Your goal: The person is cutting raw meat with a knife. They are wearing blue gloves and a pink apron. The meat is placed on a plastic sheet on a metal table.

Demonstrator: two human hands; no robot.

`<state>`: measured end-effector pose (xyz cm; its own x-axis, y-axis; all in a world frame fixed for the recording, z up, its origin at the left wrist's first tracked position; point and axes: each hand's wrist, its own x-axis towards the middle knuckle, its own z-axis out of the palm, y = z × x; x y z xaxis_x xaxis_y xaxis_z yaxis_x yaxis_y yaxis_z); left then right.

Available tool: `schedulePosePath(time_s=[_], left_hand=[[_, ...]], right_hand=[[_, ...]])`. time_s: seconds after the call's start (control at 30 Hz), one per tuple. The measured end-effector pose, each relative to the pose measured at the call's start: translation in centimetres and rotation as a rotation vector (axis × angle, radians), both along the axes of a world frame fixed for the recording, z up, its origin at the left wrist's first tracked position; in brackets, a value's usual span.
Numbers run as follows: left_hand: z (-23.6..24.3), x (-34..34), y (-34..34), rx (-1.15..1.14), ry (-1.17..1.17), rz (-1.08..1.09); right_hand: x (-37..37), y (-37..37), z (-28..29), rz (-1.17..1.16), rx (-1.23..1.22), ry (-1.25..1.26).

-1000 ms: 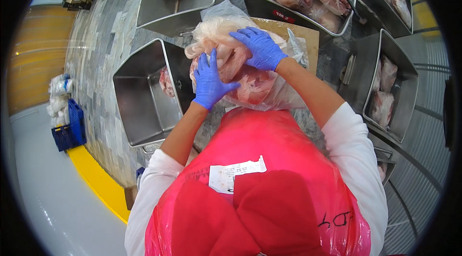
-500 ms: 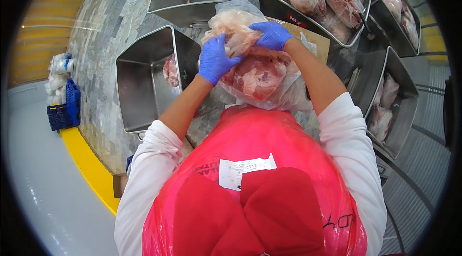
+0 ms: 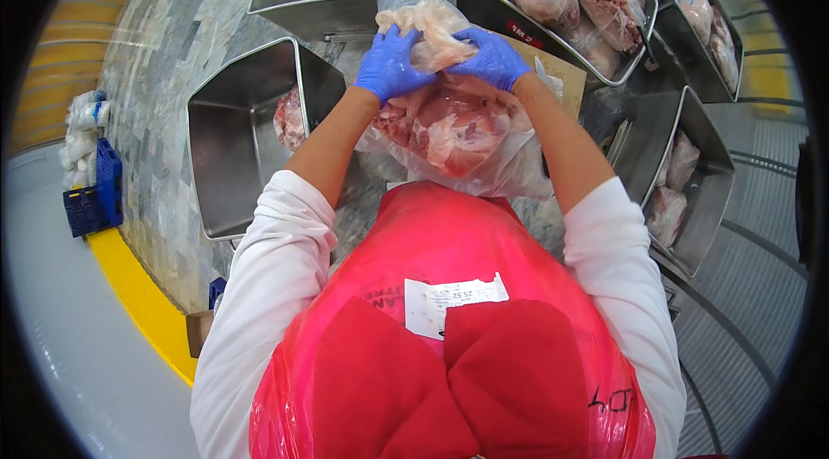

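Leftmost, a blue plastic crate (image 3: 93,200) stands on the floor beside a yellow painted floor stripe (image 3: 138,303). Next, on the grey marbled stone worktop (image 3: 164,62), an empty-looking square stainless steel tub (image 3: 237,144) holds a single pale pink cut of raw meat (image 3: 290,118) against its right wall. Your left hand (image 3: 390,66), in a blue nitrile glove, curls its fingers around the left side of the gathered neck of a clear, crinkled plastic bag of raw red meat (image 3: 458,131); its grip is pressed together on the film. Your right hand (image 3: 492,57), gloved alike, pinches the same neck from the right, so both grips meet at the top of the bag, well forward of your chest. The bag's bulk hangs below and toward you from the hands, its long axis running from the neck down to your red plastic apron (image 3: 449,355); neither hand is clearly nearer. Behind it lies a brown cardboard sheet (image 3: 566,75). Farther right, long steel trays (image 3: 553,27) carry wrapped, glossy pink cuts, and another steel tub (image 3: 682,174) holds more.
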<state>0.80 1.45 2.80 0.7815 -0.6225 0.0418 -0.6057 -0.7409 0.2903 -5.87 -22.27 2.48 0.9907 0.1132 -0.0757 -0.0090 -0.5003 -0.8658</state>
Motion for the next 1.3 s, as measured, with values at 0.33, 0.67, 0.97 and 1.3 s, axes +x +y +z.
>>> schedulePosePath(time_s=[0.33,0.67,0.97,1.3], left_hand=[[-0.8,1.1,0.6,-0.112,0.089,0.033],[0.3,2.1,1.2,-0.057,0.349,0.125],[1.0,1.6,1.9,0.027,0.219,0.040],[-2.7,3.7,0.7,-0.248,0.154,-0.006]], right_hand=[[-20.6,-11.7,-9.0,-0.634,-0.342,0.347],[-23.0,-5.6,-12.2,-0.719,-0.549,0.561],[-29.9,-5.2,0.1,-0.858,-0.322,0.458],[-30.3,4.2,17.9,-0.551,-0.439,0.267]])
